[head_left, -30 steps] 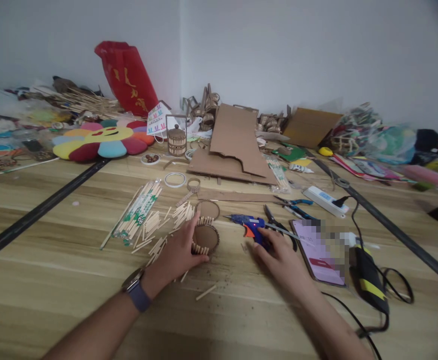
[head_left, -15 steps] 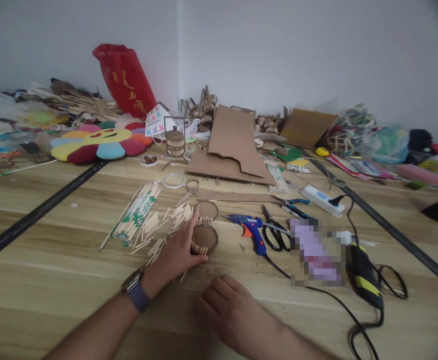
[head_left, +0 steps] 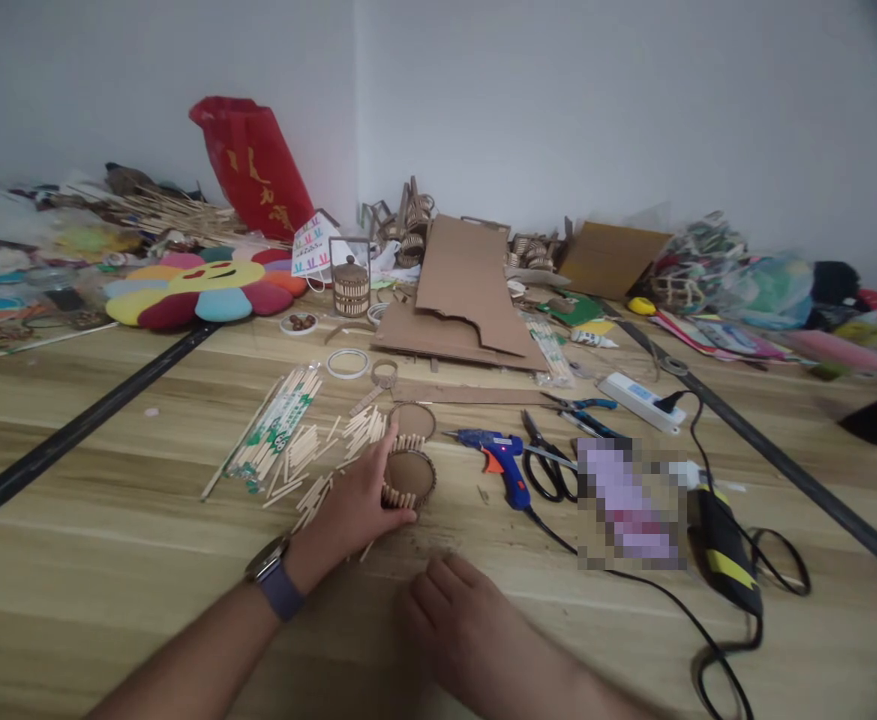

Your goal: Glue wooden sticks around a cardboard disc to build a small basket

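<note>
Two round cardboard trays walled with short wooden sticks lie one behind the other in the middle of the table. My left hand (head_left: 355,500) wraps the left side of the near tray (head_left: 412,470), thumb at its front edge and index finger reaching up beside the far tray (head_left: 415,421). Loose short sticks (head_left: 367,428) are scattered left of and partly under this hand. Closer to me, my right hand (head_left: 457,615) rests on the table with its fingers curled in and nothing visible in them. A blue glue gun (head_left: 509,462) lies right of the trays.
Black scissors (head_left: 550,470), pliers (head_left: 584,404) and a power strip (head_left: 644,400) lie to the right, with a black cable (head_left: 655,595) running toward me. Bagged sticks (head_left: 277,425) lie left. Behind are cardboard sheets (head_left: 464,285), a small lidded basket (head_left: 351,285) and a flower cushion (head_left: 213,285).
The view has shifted very slightly. Both hands, the trays and the tools stay practically in place.
</note>
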`<state>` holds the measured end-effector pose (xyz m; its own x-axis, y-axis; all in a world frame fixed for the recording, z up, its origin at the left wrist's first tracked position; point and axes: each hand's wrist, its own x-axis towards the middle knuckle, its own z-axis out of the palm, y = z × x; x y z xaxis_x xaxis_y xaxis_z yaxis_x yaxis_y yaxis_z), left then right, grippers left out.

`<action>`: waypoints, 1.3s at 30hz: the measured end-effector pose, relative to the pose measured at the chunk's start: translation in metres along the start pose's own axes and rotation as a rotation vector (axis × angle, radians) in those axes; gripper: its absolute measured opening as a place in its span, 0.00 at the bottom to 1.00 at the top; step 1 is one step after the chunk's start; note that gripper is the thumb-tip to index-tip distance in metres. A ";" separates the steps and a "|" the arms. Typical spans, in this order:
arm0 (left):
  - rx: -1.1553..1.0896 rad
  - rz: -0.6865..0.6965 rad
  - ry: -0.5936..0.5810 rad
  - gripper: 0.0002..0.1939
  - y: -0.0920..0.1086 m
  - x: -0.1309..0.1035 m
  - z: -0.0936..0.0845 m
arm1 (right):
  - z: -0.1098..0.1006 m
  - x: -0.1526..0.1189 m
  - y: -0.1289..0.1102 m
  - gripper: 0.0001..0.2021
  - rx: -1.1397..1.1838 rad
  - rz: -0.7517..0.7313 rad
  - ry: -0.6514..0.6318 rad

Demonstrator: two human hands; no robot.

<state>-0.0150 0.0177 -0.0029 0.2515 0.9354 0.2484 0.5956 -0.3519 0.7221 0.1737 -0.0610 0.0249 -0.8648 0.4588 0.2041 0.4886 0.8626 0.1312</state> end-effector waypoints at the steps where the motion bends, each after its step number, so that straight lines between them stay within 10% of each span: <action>1: 0.001 0.000 -0.003 0.58 0.000 0.000 0.000 | 0.002 0.001 -0.002 0.05 -0.010 0.012 0.014; 17: -0.013 -0.005 -0.016 0.58 -0.003 0.000 0.000 | 0.000 0.002 0.010 0.04 0.028 0.068 -0.044; 27: -0.013 -0.019 -0.031 0.56 0.001 0.001 -0.002 | -0.012 0.010 0.072 0.06 0.863 0.578 -0.021; 39: -0.011 0.017 -0.029 0.58 -0.003 0.002 -0.001 | -0.004 0.028 0.076 0.08 0.721 0.542 -0.017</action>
<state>-0.0165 0.0204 -0.0040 0.2836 0.9278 0.2423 0.5828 -0.3674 0.7248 0.1868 0.0170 0.0443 -0.5414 0.8395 0.0454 0.6434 0.4485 -0.6203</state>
